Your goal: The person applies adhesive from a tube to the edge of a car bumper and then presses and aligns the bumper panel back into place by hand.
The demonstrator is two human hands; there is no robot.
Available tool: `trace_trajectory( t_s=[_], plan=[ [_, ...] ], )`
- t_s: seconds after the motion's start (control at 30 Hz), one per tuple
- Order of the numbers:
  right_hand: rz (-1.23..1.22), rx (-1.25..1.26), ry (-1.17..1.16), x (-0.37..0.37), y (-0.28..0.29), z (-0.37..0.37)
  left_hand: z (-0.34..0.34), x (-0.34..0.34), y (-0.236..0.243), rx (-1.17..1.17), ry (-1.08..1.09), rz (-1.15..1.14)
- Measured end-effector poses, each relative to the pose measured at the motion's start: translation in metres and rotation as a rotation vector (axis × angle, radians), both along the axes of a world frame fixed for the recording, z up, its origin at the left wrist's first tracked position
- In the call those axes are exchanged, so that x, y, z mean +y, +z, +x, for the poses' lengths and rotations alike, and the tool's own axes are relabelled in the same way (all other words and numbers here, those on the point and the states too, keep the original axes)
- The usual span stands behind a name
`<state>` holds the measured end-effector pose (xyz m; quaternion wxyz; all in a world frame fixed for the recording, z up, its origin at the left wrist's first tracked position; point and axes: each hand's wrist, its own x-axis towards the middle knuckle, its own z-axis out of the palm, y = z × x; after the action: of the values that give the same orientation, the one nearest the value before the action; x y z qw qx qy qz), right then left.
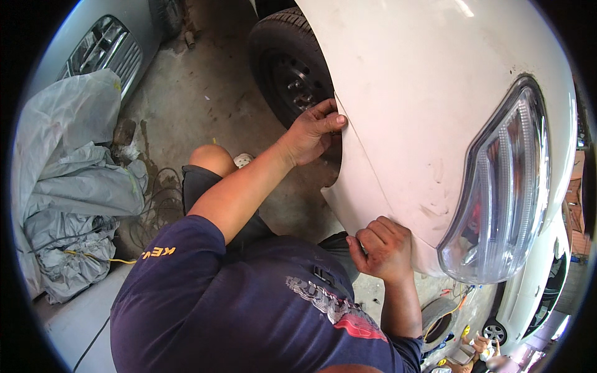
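Note:
In front of me is the white body of a car [398, 68], with a thin seam between the fender and the bumper [367, 199]. My left hand [313, 132] pinches the wheel arch edge where the seam meets it, thumb outside and fingers partly hidden behind the lip. Curled into a loose fist, my right hand [387, 247] rests against the lower bumper beside the seam; nothing shows in it. A large clear light unit [497, 193] sits in the body to the right of that hand. Dark smudges mark the paint between them.
A black tyre on a dark wheel [289, 68] stands inside the arch. Grey plastic sheeting [81, 180] and cables lie at left, below a silver car [137, 31]. At lower right are a loose tyre [439, 323], another white car [528, 298] and a person [482, 348].

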<state>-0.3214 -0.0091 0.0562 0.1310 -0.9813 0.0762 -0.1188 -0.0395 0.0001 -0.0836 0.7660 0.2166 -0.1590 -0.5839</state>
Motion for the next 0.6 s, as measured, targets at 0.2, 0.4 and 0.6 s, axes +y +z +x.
trace_trajectory(
  t_s=[0.2,0.4,0.6],
  plan=[
    [0.006,-0.012,0.007,-0.001,-0.002,0.0,-0.011,-0.002,-0.012,0.041,0.104,0.018],
    [-0.006,-0.002,0.008,0.001,0.0,0.0,-0.009,-0.003,-0.006,0.034,0.119,0.101],
    [-0.02,-0.021,0.006,0.001,-0.002,-0.001,-0.01,-0.004,-0.013,0.047,0.081,0.061]
  ],
)
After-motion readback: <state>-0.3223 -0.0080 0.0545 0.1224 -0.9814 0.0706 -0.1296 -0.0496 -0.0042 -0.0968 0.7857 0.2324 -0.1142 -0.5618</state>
